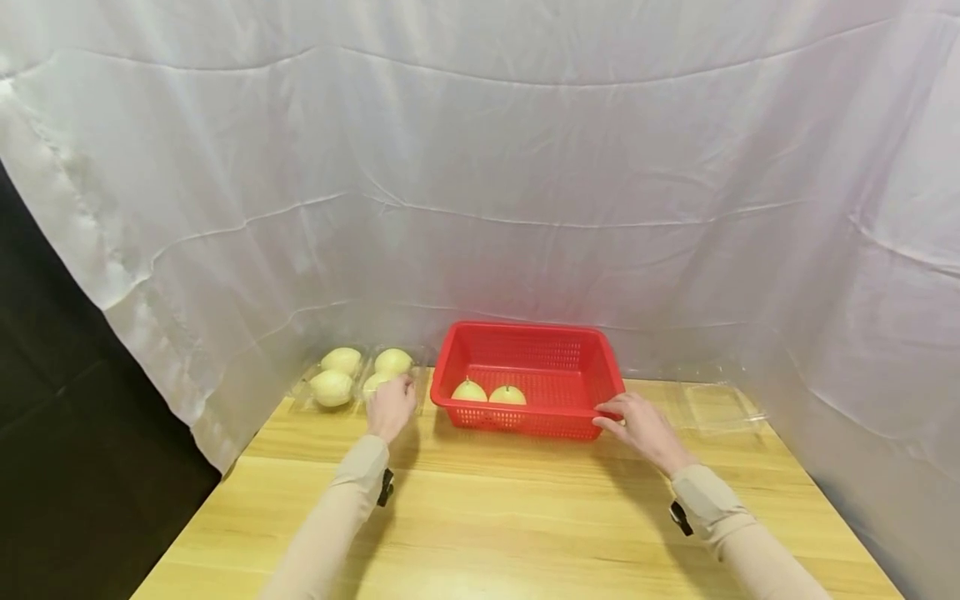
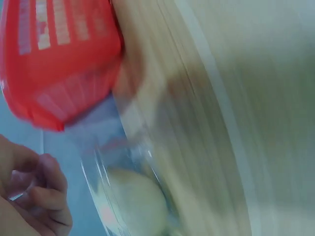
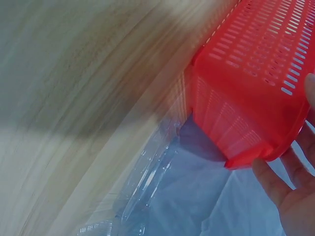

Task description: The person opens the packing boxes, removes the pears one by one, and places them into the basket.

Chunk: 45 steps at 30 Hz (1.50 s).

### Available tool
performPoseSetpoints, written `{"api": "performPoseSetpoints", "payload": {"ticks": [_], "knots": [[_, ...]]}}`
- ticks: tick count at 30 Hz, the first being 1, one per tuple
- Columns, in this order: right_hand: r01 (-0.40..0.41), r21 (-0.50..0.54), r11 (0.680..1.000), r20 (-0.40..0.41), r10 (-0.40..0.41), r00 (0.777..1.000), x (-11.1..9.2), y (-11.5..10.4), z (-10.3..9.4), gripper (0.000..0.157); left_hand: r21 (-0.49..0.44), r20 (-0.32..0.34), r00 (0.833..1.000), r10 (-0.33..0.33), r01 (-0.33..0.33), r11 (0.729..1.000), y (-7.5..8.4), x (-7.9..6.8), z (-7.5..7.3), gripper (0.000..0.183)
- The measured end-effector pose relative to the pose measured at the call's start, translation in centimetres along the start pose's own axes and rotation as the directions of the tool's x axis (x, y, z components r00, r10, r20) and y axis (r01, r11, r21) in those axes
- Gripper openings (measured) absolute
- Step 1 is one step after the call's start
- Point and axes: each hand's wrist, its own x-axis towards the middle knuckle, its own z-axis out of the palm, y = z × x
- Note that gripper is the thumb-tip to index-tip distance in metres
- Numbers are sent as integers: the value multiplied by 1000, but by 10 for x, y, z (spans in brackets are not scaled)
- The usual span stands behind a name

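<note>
A red plastic basket [image 1: 525, 423] stands on the table, with two pale yellow pears [image 1: 507, 395] inside along its front wall. My right hand [image 1: 643, 427] grips the basket's front right corner; in the right wrist view its fingers [image 3: 270, 182] touch the rim. Left of the basket, clear plastic boxes [image 2: 101, 169] hold several pears [image 1: 332, 388]. Over the nearer right pear [image 1: 375, 383] hovers my left hand [image 1: 392, 408], partly covering it. Its fingers [image 2: 51, 172] are loosely bent beside the box in the left wrist view, with nothing visible in them.
Another clear plastic container [image 1: 720, 406] sits right of the basket, near the table's right back edge. A pale curtain [image 1: 525, 167] hangs close behind and around the wooden table [image 1: 495, 525]. Dark cloth [image 1: 90, 433] shows at the far left.
</note>
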Motion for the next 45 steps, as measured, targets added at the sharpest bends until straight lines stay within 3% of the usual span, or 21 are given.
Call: {"api": "performPoseSetpoints", "payload": {"ticks": [8, 12, 17, 24, 36, 45], "knots": [[24, 2, 1000, 1, -24, 1000, 0, 3, 2, 25, 27, 43, 999, 27, -28, 999, -18, 1, -7, 26], [26, 21, 999, 7, -26, 1000, 0, 3, 3, 24, 104, 64, 994, 91, -97, 990, -22, 1, -5, 29], [25, 26, 999, -1, -25, 1000, 0, 2, 5, 24, 216, 94, 979, 178, -195, 957, -25, 2, -1, 35], [11, 47, 999, 5, -11, 1000, 0, -1, 5, 22, 218, 135, 979, 151, -178, 959, -26, 2, 3, 39], [-20, 48, 999, 41, 18, 999, 0, 0, 3, 22, 188, 112, 986, 122, -141, 972, -24, 0, 8, 33], [-16, 56, 998, 20, 15, 1000, 1, -1, 3, 20, 194, 122, 986, 111, -134, 972, -22, 0, 2, 30]]}}
